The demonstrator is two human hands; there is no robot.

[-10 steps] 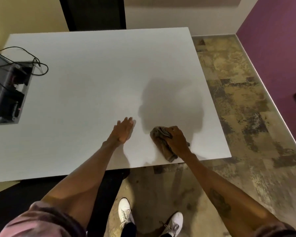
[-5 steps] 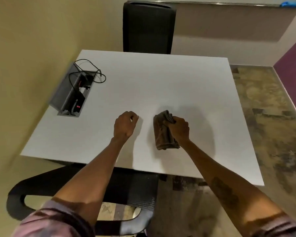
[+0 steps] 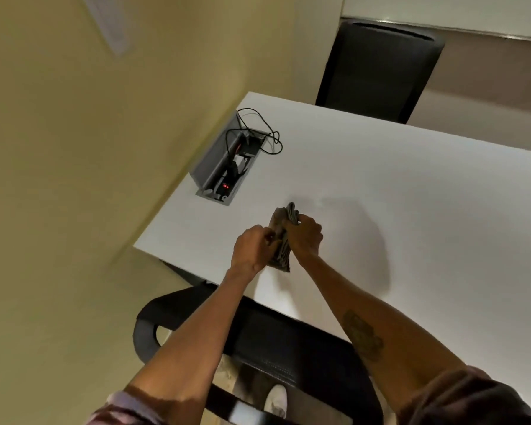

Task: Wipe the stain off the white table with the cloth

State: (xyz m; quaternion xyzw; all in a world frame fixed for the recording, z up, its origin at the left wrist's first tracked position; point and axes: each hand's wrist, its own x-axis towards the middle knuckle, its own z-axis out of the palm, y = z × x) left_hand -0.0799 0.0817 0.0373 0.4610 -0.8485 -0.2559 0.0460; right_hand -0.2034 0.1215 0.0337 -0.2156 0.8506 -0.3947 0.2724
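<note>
A bunched brown-grey cloth (image 3: 284, 240) is held just above the near left part of the white table (image 3: 411, 194). My right hand (image 3: 305, 237) grips its right side, fingers curled around the folds. My left hand (image 3: 252, 250) pinches the cloth's left edge, touching it from the other side. Both hands meet over the cloth. No stain shows on the table surface in this view; only the hands' shadow lies to the right.
An open grey cable box (image 3: 224, 167) with black wires (image 3: 264, 133) is set in the table's far left. A black chair (image 3: 377, 69) stands behind the table, another black chair (image 3: 258, 338) under my arms. A yellow wall runs along the left.
My left hand moved right and took hold of the cloth, which my right hand lifted and bunched. The view swung to the left and upward.
</note>
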